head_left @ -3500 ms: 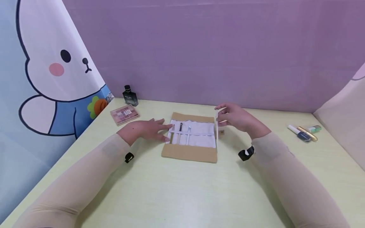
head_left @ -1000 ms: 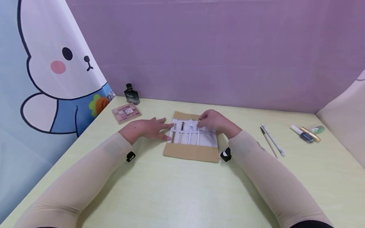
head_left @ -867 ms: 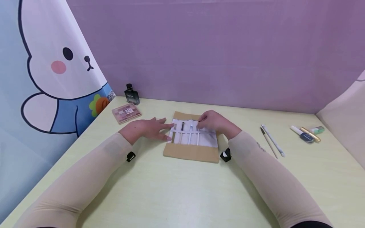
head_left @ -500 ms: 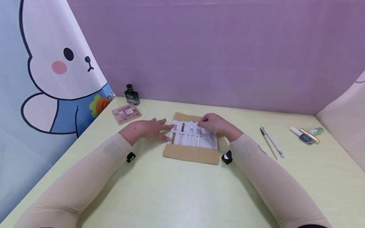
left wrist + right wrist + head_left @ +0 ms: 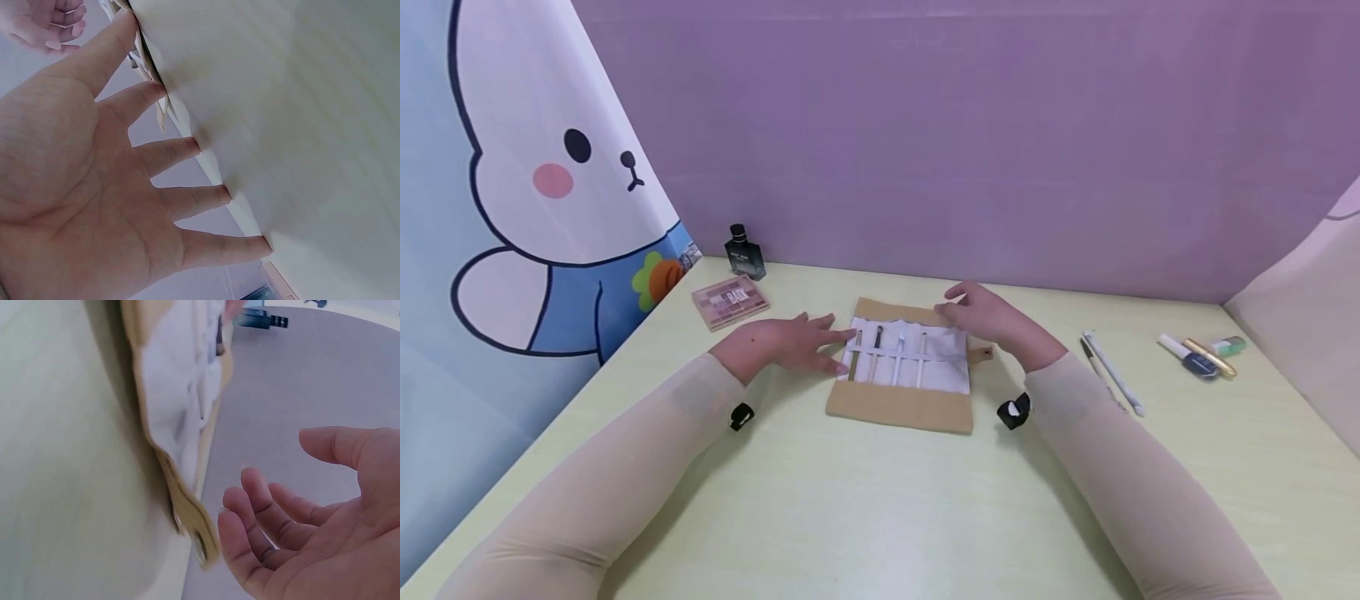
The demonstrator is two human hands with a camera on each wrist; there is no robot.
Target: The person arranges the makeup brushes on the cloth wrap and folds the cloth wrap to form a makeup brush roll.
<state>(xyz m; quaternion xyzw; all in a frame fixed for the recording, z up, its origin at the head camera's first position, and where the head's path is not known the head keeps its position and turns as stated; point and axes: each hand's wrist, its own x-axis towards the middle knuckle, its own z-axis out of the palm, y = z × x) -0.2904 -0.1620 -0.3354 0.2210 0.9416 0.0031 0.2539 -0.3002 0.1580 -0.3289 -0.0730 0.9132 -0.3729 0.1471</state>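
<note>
A tan makeup brush roll (image 5: 898, 410) lies unrolled on the table, its white lining (image 5: 947, 375) facing up. Several slim brushes stand side by side under its strap, among them a dark-tipped brush (image 5: 876, 350) and a white brush (image 5: 922, 360) farthest right. My left hand (image 5: 786, 343) rests at the roll's left edge with fingers spread; the left wrist view shows its fingertips on the table and the thumb against the roll. My right hand (image 5: 992, 321) hovers over the upper right corner, fingers loosely bent and holding nothing, near the roll's tab (image 5: 203, 540).
Two more brushes lie right of the roll, one a white stick (image 5: 1114, 373), partly beside my right sleeve. Farther right are a dark blue capped tube (image 5: 1198, 365), a gold tube (image 5: 1210, 357) and a green item (image 5: 1228, 345). An eyeshadow palette (image 5: 730, 302) and black bottle (image 5: 744, 254) stand back left.
Earlier my right hand held a white brush upright at the roll's right side, then pinched its top in the pocket. Now it has let go and moved up and right. My left hand stays put.
</note>
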